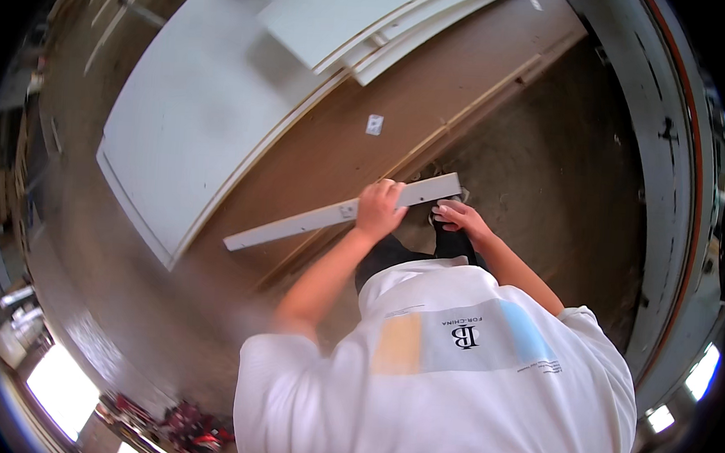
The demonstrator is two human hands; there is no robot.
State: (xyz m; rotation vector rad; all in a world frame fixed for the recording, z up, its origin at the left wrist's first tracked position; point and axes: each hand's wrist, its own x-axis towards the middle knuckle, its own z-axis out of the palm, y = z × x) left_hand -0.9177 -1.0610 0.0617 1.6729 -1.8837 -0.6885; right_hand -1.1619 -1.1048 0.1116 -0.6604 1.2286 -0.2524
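A long, narrow white board strip (pixel 293 225) lies at a slant in front of me, its right end raised toward my legs. My left hand (pixel 380 208) is closed around the strip, right of its middle, with the fingers over the top edge. Just below the strip's right end is my right hand (pixel 461 218). Its fingers are bent and close together, and whatever they may hold is too small to make out. Small dark marks show on the strip's face.
Beneath the strip stretches a brown board surface (pixel 325 155) with a small white paper label (pixel 374 125) on it. Large white panels (pixel 197 95) lie on the left, with smaller white boards (pixel 340 20) stacked beyond. A long grey-white structure (pixel 668 185) runs along the right.
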